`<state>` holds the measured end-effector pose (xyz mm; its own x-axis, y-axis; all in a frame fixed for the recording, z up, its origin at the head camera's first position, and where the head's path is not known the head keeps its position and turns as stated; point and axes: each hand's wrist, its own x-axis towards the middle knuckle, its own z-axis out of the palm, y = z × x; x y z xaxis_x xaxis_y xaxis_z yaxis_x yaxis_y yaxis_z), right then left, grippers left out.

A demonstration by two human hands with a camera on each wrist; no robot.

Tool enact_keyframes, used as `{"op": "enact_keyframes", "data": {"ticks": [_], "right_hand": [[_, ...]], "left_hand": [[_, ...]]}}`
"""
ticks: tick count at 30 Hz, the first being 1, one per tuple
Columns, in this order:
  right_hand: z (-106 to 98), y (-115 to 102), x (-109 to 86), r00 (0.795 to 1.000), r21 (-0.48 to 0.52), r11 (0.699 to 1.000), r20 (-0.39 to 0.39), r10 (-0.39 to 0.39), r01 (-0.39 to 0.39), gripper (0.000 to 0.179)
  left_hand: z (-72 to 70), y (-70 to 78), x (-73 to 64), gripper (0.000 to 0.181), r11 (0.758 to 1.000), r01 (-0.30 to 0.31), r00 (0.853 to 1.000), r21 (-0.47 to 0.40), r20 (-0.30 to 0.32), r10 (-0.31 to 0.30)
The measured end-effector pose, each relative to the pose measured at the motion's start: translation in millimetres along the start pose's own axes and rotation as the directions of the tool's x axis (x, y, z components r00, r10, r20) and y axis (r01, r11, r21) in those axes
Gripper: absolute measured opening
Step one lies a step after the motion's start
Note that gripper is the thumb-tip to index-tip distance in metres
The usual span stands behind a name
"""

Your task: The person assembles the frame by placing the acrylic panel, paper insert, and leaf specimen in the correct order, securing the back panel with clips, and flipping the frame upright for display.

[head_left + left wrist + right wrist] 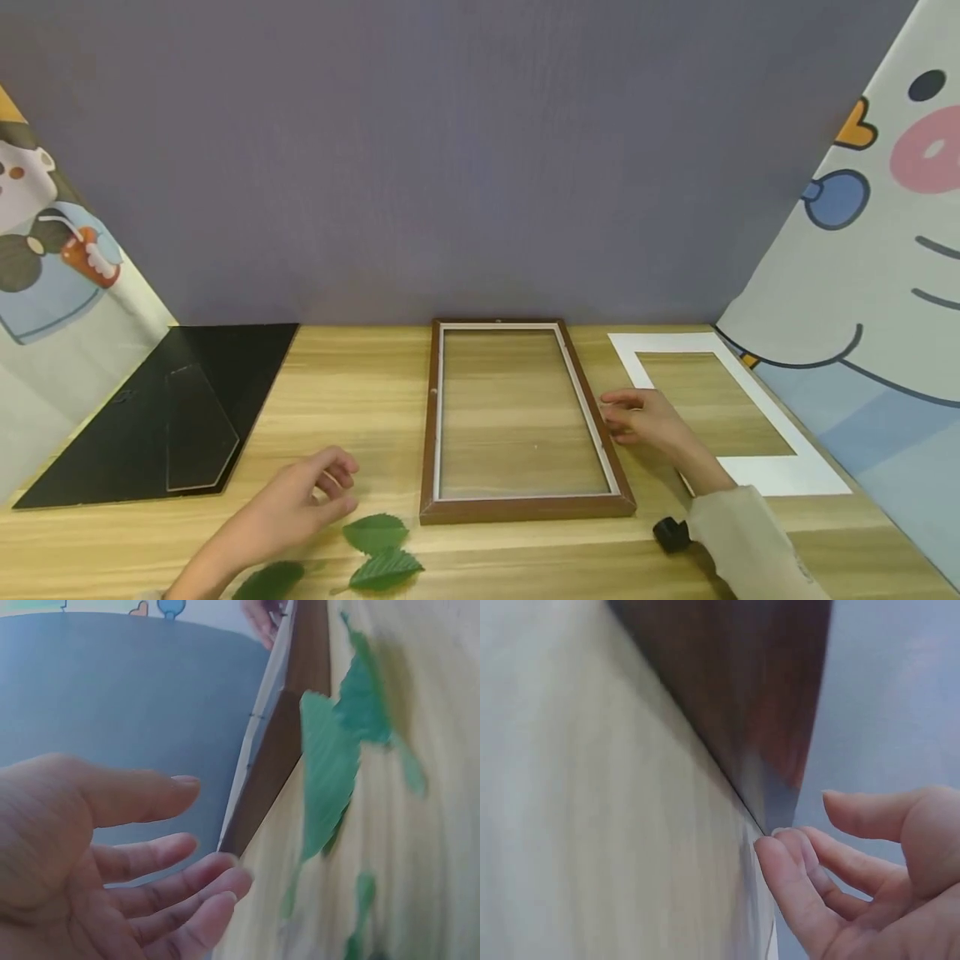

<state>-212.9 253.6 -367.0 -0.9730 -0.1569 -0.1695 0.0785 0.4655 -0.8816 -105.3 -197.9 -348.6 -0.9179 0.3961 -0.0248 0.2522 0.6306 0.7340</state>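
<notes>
A brown picture frame lies in the middle of the wooden table, with a white inner lip around its opening. My right hand is at the frame's right side, fingertips right at its outer edge and the thumb held apart. The left hand hovers left of the frame with loosely bent fingers and nothing in its grasp. Below that hand are green leaves: one leaf overlaps another leaf, and a third leaf is partly hidden by the wrist. In the left wrist view the frame rises beyond the fingertips.
On the left rests a black backing board with a stand flap. To the right is a white mat with a rectangular cutout, partly covered by the right hand. A small black object sits by the right sleeve. A grey panel stands behind.
</notes>
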Motion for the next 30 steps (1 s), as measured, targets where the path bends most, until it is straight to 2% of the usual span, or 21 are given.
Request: {"op": "enact_keyframes", "data": {"ticks": [7, 14, 21, 30], "right_hand": [[-3.4, 1.4, -14.0, 1.000, -0.016, 1.000, -0.021, -0.017, 0.017, 0.042], [-17.2, 6.5, -31.0, 0.997, -0.067, 0.997, -0.057, -0.051, 0.047, 0.041], [-35.4, 16.5, -47.5, 0.993, -0.116, 0.991, -0.087, -0.076, 0.065, 0.038], [-57.2, 28.0, -65.0, 0.980, -0.250, 0.965, -0.159, -0.121, 0.079, 0.039]], "left_hand": [[15.9, 7.1, 1.7, 0.038, 0.997, 0.043, 0.996, -0.058, -0.079, -0.048], [32.8, 13.9, 5.8, 0.049, 0.994, 0.050, 0.987, -0.095, -0.147, -0.064], [45.4, 18.9, 5.9, 0.055, 0.987, 0.069, 0.986, -0.147, -0.144, -0.090], [56.3, 25.8, 4.9, 0.061, 0.990, 0.055, 0.991, -0.132, -0.114, -0.070]]}}
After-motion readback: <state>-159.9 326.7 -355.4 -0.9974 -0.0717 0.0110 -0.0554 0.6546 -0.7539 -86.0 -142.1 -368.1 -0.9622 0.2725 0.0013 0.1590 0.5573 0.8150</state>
